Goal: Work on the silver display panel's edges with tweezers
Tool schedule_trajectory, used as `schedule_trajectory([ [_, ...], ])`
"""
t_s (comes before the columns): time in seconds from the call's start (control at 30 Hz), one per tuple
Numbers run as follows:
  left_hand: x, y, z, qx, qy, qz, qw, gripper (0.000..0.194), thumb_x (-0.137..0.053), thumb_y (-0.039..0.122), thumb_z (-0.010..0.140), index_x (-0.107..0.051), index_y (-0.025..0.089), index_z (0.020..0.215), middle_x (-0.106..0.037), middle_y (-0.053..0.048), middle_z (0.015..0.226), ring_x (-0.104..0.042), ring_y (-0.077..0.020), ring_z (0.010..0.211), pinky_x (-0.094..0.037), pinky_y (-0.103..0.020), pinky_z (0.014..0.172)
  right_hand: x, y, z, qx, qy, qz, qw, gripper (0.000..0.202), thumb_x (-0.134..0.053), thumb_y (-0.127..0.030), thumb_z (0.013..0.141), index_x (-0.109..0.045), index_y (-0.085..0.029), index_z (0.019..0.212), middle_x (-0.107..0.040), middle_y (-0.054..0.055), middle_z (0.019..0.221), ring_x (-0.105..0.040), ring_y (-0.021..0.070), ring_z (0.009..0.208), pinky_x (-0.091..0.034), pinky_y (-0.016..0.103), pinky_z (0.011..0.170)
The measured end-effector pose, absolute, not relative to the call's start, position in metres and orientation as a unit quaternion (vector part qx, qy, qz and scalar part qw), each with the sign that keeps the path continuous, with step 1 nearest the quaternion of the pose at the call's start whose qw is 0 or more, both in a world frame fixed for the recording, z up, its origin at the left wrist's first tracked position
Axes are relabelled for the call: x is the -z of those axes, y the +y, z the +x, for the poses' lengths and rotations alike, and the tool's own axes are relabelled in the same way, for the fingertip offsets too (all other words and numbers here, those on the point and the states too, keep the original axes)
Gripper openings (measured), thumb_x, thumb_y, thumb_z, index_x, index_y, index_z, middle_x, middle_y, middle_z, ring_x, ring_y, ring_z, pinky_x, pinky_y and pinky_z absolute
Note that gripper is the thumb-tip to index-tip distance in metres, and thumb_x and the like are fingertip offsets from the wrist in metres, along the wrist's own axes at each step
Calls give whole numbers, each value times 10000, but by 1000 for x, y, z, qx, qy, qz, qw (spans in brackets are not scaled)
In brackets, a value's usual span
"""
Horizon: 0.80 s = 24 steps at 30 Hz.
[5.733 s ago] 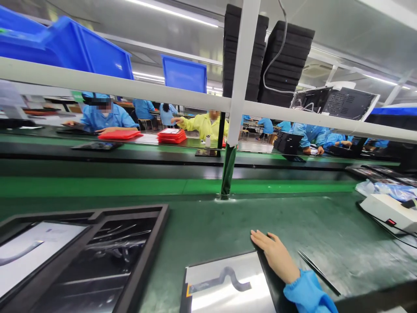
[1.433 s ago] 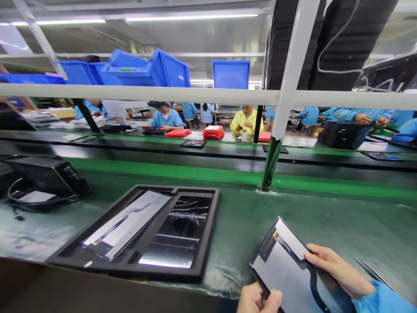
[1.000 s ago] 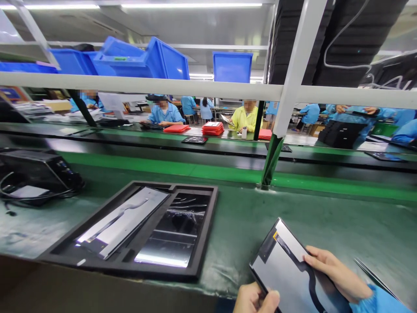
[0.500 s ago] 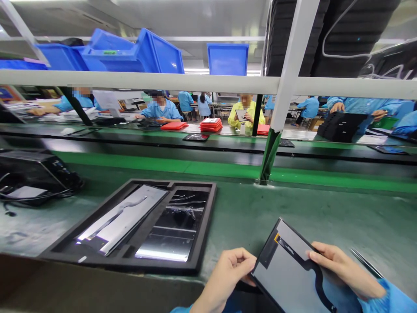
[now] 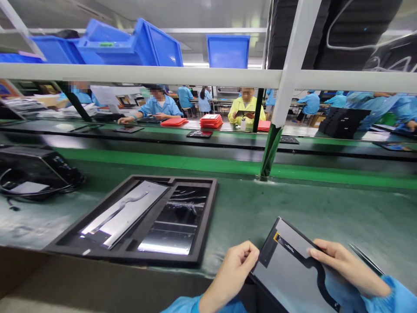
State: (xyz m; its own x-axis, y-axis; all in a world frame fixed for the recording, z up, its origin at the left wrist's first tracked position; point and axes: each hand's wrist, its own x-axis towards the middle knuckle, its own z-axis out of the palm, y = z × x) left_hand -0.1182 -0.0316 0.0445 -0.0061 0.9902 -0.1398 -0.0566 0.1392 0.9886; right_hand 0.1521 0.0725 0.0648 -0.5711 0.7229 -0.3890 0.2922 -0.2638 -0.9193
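A tablet screen, its grey back facing up with a black ribbon cable curving along it, is tilted over the bench edge at lower right. My right hand grips its right side, thumb on the back. At the screen's left edge, near the upper corner, my left hand is closed in a pinch; its other fingers are partly hidden. A pair of tweezers lies on the bench beyond my right wrist. To the left, a black foam tray holds a grey-backed screen lying askew and a glossy dark screen.
A black boxy device with cables stands at far left. A white post rises from the bench. Beyond it, a conveyor carries flat panels. Co-workers sit across from me near red stacks. Blue bins sit on the overhead shelf.
My left pinch has shifted slightly up along the screen's edge. My right grip stays put. Across the conveyor, a co-worker's hand has reached to a flat panel, and the yellow-clad co-worker's panel has tilted.
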Motion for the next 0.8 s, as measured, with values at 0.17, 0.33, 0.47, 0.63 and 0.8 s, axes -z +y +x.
schedule_trajectory([
  [0.17, -51, -40, -126, -465, 476, 432, 609, 486, -703, 597, 774, -701, 123, 882, -596, -12, 702, -503, -121, 663, -373, -238, 645, -64, 73, 152, -668, -586, -434, 151, 429, -721, -592, 753, -718, -172, 843, -743, 84, 857, -702, 283, 844, -562, 356, 756],
  [0.33, -62, -44, -129, -470, 409, 394, 676, 448, -767, 498, 742, -745, 136, 1006, -719, -87, 882, -652, -205, 848, -450, -311, 840, -62, 76, 152, -672, -582, -435, 146, 422, -732, -588, 747, -707, -175, 830, -747, 81, 847, -706, 274, 842, -559, 338, 743],
  [0.47, -63, -45, -128, -475, 443, 385, 656, 379, -766, 433, 744, -754, 129, 971, -724, -75, 830, -645, -183, 808, -441, -271, 779, -61, 75, 150, -684, -568, -435, 145, 418, -741, -581, 742, -708, -174, 829, -748, 90, 848, -710, 279, 844, -562, 341, 743],
  [0.63, -50, -42, -123, -482, 496, 377, 616, 360, -768, 459, 726, -706, 118, 823, -627, -14, 658, -526, -116, 630, -360, -229, 620, -59, 71, 146, -701, -551, -430, 144, 428, -755, -575, 728, -732, -170, 865, -750, 98, 833, -718, 287, 822, -567, 377, 770],
  [0.8, -39, -37, -116, -495, 508, 366, 603, 438, -728, 558, 726, -553, 162, 660, -469, 53, 535, -387, -83, 517, -264, -226, 519, -58, 69, 144, -702, -548, -433, 139, 466, -770, -586, 704, -745, -164, 901, -750, 97, 813, -720, 296, 818, -572, 387, 754],
])
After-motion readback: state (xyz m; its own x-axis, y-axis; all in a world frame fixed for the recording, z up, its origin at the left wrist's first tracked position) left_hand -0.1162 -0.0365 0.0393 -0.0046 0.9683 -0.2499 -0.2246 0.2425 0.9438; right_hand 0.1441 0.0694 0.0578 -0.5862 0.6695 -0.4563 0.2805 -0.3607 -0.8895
